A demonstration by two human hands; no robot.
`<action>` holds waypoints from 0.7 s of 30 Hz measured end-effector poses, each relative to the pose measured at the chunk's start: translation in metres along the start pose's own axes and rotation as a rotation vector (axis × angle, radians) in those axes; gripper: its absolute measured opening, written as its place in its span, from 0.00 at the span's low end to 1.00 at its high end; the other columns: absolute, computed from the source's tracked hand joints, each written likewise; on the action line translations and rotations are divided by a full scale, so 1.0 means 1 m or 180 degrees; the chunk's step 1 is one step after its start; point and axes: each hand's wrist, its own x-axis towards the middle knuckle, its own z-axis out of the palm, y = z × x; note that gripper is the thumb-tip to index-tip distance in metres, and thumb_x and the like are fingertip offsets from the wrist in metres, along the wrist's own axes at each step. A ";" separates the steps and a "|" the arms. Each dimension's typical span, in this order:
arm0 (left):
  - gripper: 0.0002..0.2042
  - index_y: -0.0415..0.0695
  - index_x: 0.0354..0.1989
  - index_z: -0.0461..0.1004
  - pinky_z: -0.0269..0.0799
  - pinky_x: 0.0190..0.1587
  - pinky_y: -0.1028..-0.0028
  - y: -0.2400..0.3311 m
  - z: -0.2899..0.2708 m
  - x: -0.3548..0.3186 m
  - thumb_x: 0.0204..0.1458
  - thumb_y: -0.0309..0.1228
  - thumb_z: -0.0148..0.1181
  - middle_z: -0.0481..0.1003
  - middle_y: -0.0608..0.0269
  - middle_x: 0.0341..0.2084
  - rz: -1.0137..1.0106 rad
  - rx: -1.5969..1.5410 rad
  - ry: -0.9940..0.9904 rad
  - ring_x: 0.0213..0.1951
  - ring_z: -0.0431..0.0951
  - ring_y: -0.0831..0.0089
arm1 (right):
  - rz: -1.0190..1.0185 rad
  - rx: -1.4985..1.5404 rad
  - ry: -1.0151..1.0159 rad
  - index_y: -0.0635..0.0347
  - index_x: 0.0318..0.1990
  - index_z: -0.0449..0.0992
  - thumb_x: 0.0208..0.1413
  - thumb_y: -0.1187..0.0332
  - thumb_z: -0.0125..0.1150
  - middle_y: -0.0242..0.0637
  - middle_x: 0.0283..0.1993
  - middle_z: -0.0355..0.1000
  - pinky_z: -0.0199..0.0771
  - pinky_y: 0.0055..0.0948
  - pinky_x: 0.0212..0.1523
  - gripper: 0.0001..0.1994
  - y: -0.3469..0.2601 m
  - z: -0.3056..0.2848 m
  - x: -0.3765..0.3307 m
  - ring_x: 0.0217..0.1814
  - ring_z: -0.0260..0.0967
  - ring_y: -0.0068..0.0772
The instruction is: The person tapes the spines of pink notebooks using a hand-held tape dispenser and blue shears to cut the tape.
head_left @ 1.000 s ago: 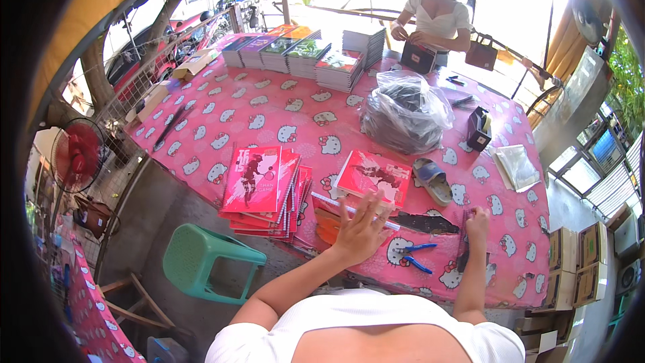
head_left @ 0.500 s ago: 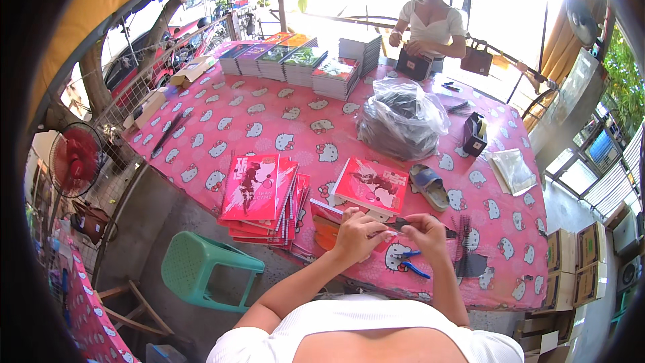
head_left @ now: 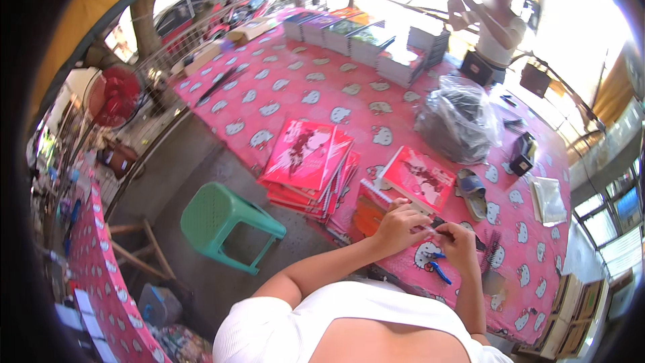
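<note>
- the left hand [head_left: 398, 227] was curled, its fingertips pinched on a thin pale wire-like piece [head_left: 430, 230] just above the near edge of the bench [head_left: 295, 94].
- the right hand [head_left: 458, 242] met it from the right, fingers closed on the other end of the same piece; what exactly it was could not be told.
- both hands hovered over a small orange notebook [head_left: 368, 210], which lay on the bench's pink patterned cloth, just near of a red-covered book [head_left: 418, 179].
- blue-handled pliers [head_left: 438, 270] lay on the cloth just below the right hand.
- a fanned stack of red books [head_left: 310, 160] sat to the left of the hands.
- a grey sandal [head_left: 471, 192] lay right of the red-covered book, and a clear plastic bag of dark things [head_left: 458, 128] stood farther off.
- a green plastic stool [head_left: 222, 220] stood on the floor to the left.
- another person [head_left: 496, 21] stood at the far side.
</note>
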 end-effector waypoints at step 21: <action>0.05 0.47 0.26 0.78 0.61 0.53 0.64 0.000 -0.001 -0.002 0.39 0.27 0.67 0.76 0.66 0.26 -0.0018 -0.0258 0.0012 0.34 0.75 0.70 | -0.0315 -0.1053 0.0192 0.63 0.38 0.71 0.48 0.72 0.61 0.42 0.36 0.68 0.66 0.36 0.34 0.11 0.009 0.009 0.001 0.37 0.67 0.41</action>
